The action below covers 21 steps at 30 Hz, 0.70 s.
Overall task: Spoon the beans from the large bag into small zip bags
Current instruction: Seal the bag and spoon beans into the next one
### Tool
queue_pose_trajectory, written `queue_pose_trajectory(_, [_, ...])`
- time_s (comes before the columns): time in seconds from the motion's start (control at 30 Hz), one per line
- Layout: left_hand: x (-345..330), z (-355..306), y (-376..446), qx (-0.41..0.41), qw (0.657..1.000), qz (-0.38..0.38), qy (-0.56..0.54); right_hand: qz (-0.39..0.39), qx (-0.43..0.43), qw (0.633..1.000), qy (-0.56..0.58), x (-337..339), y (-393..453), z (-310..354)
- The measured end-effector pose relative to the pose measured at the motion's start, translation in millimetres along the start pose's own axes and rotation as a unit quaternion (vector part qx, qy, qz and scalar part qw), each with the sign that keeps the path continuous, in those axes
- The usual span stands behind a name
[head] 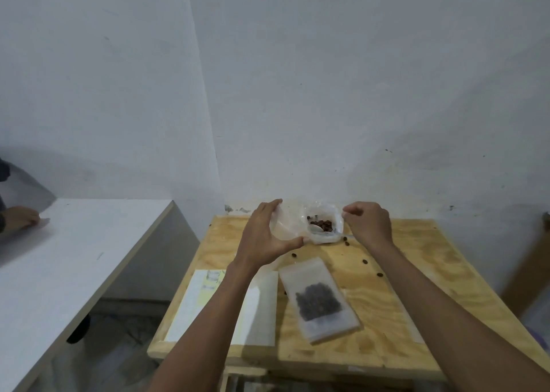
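Note:
The large clear bag point(326, 236) stands open at the table's far edge, with brown beans point(322, 224) and a white spoon point(315, 228) inside. My left hand point(263, 238) grips an empty translucent small zip bag point(287, 226) between thumb and fingers, right against the large bag's left side. My right hand point(369, 225) has its fingertips pinched at the large bag's right rim. A filled small zip bag point(320, 301) lies flat on the plywood table point(416, 272) nearer to me.
Loose beans point(364, 261) are scattered on the wood around the large bag. A white sheet with more empty bags point(259, 305) lies at the table's left front. A white table point(74, 257) stands to the left, with another person's hand point(19, 217) on it.

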<state>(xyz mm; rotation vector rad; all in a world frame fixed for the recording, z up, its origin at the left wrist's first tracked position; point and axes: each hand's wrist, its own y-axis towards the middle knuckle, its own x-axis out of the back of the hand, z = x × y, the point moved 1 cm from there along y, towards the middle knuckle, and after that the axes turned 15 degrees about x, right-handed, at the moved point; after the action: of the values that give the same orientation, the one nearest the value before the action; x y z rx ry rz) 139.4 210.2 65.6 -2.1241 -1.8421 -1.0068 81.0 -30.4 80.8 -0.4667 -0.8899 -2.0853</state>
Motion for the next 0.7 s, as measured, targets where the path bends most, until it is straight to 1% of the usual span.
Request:
queue_pose_trajectory(0.07, [-6, 7, 5, 0.019, 1.000, 0.011, -0.001, 0.024, -0.008, 0.997, -0.071, -10, 2, -20])
queue_pose_trajectory(0.1, [-10, 10, 7, 0.026, 1.000, 0.017, 0.001, 0.040, -0.011, 0.995, -0.089, -15, 4, -28])
queue_pose_trajectory(0.2, [-23, 17, 17, 0.036, 0.999, 0.034, 0.011, 0.093, -0.027, 0.990, -0.103, -30, 9, -42])
queue_pose_trajectory(0.27, [-33, 20, 22, 0.039, 0.998, 0.048, 0.021, 0.113, -0.034, 0.989, -0.086, -39, 14, -46])
queue_pose_trajectory(0.33, [-43, 22, 27, 0.041, 0.997, 0.057, 0.027, 0.119, -0.040, 0.990, -0.064, -47, 18, -49])
queue_pose_trajectory(0.47, [-61, 26, 38, 0.045, 0.996, 0.074, 0.037, 0.126, -0.053, 0.989, -0.061, -58, 25, -53])
queue_pose_trajectory(0.6, [-76, 26, 46, 0.076, 0.992, 0.097, 0.001, 0.166, -0.035, 0.982, -0.085, -59, 30, -54])
queue_pose_trajectory(0.7, [-87, 25, 51, 0.098, 0.988, 0.108, -0.042, 0.134, -0.025, 0.988, -0.072, -53, 34, -53])
